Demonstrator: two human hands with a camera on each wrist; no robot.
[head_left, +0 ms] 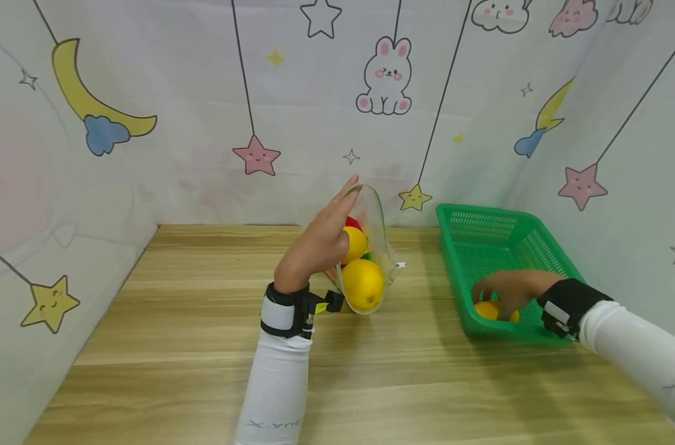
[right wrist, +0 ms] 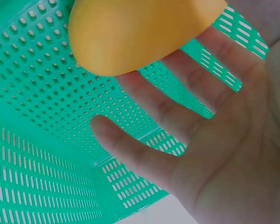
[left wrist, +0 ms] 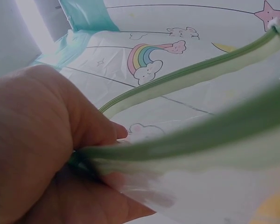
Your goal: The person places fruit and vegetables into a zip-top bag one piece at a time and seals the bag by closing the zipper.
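My left hand (head_left: 319,241) pinches the rim of a clear bag (head_left: 377,216) with a green zip edge. In the left wrist view, the thumb and fingers grip that green edge (left wrist: 186,142) while the mouth gapes. Inside the bag are a round yellow fruit (head_left: 363,284), a second yellow fruit (head_left: 355,244), a red item (head_left: 353,222) and a bit of green. My right hand (head_left: 510,290) reaches into a green basket (head_left: 454,272), thumb and bent fingers about a smooth yellow-orange mango (right wrist: 135,35). Its fingertips touch the fruit's underside in the right wrist view.
The basket, with slotted walls and a perforated bottom, stands on the right of the wooden table (head_left: 204,309). A cloth backdrop (head_left: 193,111) printed with stars, moons and rabbits hangs behind and along the sides. A small white tag (head_left: 401,265) sits by the bag's right edge.
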